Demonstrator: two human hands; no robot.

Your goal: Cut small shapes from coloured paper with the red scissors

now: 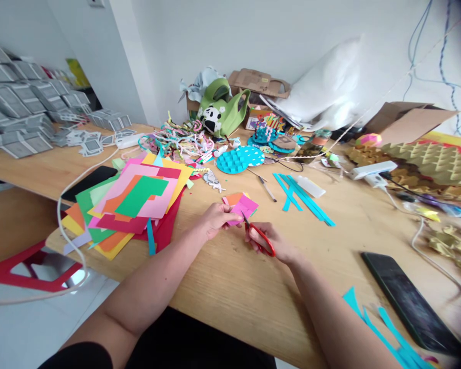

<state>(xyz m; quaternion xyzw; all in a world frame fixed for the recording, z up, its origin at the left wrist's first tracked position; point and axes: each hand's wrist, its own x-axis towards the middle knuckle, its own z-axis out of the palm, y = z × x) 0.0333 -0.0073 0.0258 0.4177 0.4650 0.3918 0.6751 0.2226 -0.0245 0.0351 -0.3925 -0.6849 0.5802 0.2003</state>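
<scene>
Head view: pinches pink paper (248, 204) between thumb and fingers of the left hand (218, 218), over the middle of the wooden table (215, 287), with orange paper (234, 198) just beyond. Grips red scissors (262, 234) in the right hand (276, 241), with fingers closed round the handles and blades overlapping the pink paper; cannot tell the blades' exact spread. Shows to the left a stack of coloured sheets (142, 195); beyond the hands, a pen (267, 189) and blue strips (311, 201); to the right, a dark phone (405, 297) near blue offcuts (352, 301).
</scene>
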